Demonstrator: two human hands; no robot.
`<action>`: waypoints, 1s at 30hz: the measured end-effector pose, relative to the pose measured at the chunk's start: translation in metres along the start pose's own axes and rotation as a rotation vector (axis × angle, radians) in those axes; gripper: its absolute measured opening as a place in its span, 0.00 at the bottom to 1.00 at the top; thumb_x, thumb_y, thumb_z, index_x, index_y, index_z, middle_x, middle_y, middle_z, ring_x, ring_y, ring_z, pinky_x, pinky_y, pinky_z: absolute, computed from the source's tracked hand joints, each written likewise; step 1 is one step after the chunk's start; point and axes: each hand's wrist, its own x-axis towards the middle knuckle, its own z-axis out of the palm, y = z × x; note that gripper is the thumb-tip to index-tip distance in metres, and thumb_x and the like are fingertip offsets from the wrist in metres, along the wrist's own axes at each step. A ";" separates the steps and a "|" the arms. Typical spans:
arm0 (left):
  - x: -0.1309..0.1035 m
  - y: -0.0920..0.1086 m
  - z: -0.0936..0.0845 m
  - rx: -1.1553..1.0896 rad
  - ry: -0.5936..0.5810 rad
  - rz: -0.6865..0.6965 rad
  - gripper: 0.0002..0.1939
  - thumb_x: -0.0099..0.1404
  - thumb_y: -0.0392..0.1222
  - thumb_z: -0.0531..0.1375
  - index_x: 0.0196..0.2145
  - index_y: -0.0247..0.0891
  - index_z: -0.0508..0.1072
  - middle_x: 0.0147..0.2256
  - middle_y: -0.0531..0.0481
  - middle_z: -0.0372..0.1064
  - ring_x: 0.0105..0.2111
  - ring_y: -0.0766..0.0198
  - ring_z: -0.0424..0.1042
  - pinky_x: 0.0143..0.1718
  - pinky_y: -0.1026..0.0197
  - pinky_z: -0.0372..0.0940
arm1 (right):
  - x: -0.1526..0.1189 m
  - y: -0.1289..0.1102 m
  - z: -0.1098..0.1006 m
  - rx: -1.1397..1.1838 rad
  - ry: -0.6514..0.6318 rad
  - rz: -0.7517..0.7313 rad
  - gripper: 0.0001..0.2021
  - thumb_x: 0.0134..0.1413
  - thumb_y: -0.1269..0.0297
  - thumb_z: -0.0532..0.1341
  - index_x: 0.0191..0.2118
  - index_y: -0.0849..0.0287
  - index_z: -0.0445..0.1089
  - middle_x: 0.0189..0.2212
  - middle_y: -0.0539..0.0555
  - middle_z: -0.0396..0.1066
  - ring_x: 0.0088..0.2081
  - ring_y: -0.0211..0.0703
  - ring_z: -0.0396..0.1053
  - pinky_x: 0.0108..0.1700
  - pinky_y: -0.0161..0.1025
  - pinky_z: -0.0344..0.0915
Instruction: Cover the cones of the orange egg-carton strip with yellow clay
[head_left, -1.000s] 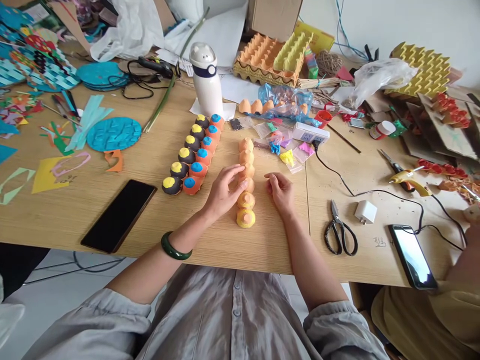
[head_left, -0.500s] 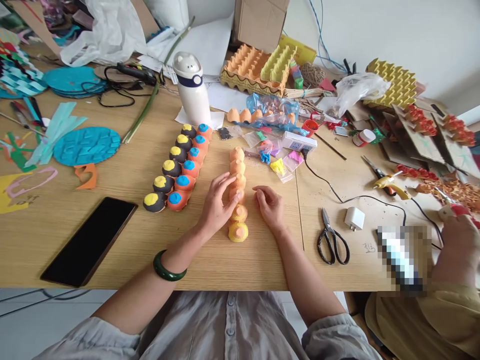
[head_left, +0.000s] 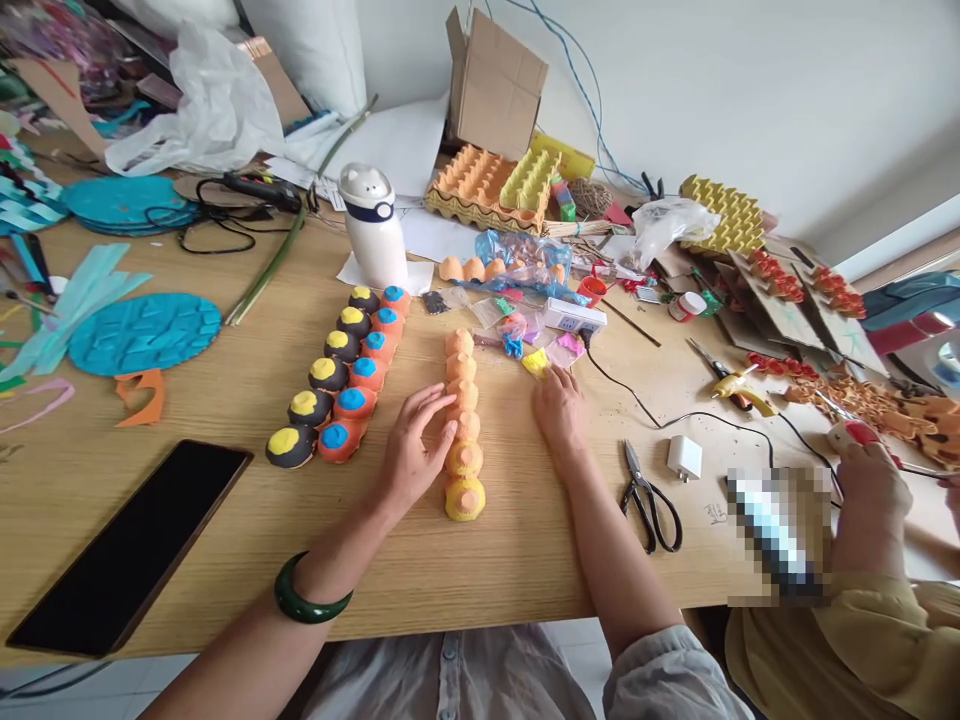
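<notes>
A strip of egg-carton cups [head_left: 466, 425], orange with yellow toward the near end, lies upright in front of me. My left hand [head_left: 414, 450], a dark green bangle on its wrist, rests at the strip's left side. Its fingers and thumb are apart, with the tips at the strip's edge. My right hand [head_left: 561, 412] reaches forward over the table, fingers extended beside a packet with yellow clay [head_left: 535, 362] and one with pink clay [head_left: 566, 347]; its fingertips are partly hidden. Two painted cup strips stand to the left: black with yellow tops [head_left: 327, 374] and orange with blue tops [head_left: 365, 372].
Black-handled scissors [head_left: 649, 500], a white charger [head_left: 684, 457] and a power strip [head_left: 575, 316] with a trailing cord lie rightward. A phone [head_left: 131, 545] is at left, a white bottle [head_left: 373, 230] behind. A co-worker's hand [head_left: 874, 490] is at far right.
My right hand has moved forward from beside the strip to the clay packets, its fingers uncurling. My left hand stays by the strip. The camera view has shifted.
</notes>
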 end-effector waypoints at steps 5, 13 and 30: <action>0.008 0.010 -0.001 0.001 0.016 0.082 0.14 0.75 0.40 0.58 0.55 0.48 0.76 0.59 0.42 0.73 0.61 0.51 0.73 0.64 0.43 0.71 | 0.002 0.000 -0.007 0.097 0.220 0.096 0.19 0.70 0.64 0.51 0.51 0.61 0.78 0.51 0.67 0.81 0.53 0.56 0.77 0.54 0.51 0.72; 0.045 0.037 0.015 -0.284 -0.047 -0.022 0.32 0.70 0.47 0.65 0.68 0.40 0.65 0.65 0.35 0.66 0.62 0.47 0.72 0.59 0.46 0.75 | -0.028 -0.052 -0.023 1.234 -0.233 0.222 0.14 0.57 0.51 0.66 0.32 0.58 0.75 0.21 0.49 0.73 0.20 0.34 0.65 0.21 0.32 0.60; 0.037 0.034 0.028 -0.538 0.088 -0.315 0.26 0.67 0.54 0.68 0.56 0.35 0.76 0.56 0.36 0.78 0.52 0.53 0.81 0.53 0.55 0.77 | -0.040 -0.056 -0.014 1.694 -0.489 0.384 0.19 0.50 0.45 0.73 0.31 0.59 0.78 0.25 0.52 0.79 0.23 0.42 0.76 0.27 0.39 0.78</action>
